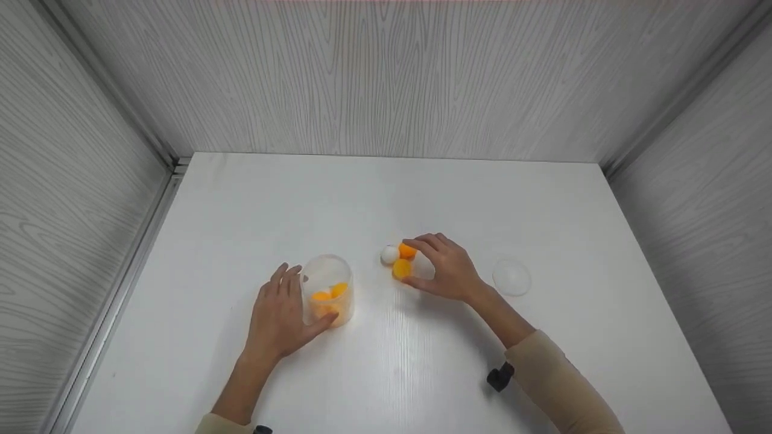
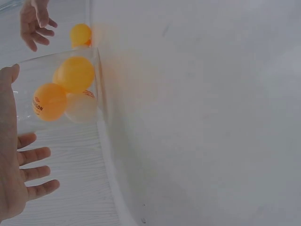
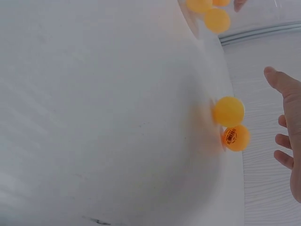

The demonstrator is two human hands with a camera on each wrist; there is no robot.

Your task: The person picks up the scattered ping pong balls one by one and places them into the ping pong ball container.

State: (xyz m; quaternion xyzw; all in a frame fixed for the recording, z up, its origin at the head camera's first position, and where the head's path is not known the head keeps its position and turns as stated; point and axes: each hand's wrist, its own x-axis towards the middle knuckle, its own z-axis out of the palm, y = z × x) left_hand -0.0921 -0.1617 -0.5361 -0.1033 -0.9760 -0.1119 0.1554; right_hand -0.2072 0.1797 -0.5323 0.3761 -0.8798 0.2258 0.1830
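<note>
A clear plastic jar (image 1: 327,271) stands on the table with several orange balls and a white one inside. Beside it is my left hand (image 1: 280,319), its straight fingers along the left side and the thumb across the front. In the left wrist view those fingers (image 2: 37,173) are spread past the jar. Right of the jar, a white ball (image 1: 390,255) and two orange table tennis balls (image 1: 402,269) lie close together. My right hand (image 1: 446,268) reaches over them from the right, thumb and fingers apart. The right wrist view shows a gap between that hand (image 3: 289,127) and the balls.
A clear round lid (image 1: 511,277) lies flat on the white table (image 1: 289,193), right of my right hand. Grey wood-grain panels (image 1: 386,78) enclose the table at the back and both sides. A small black device (image 1: 500,377) sits at my right sleeve.
</note>
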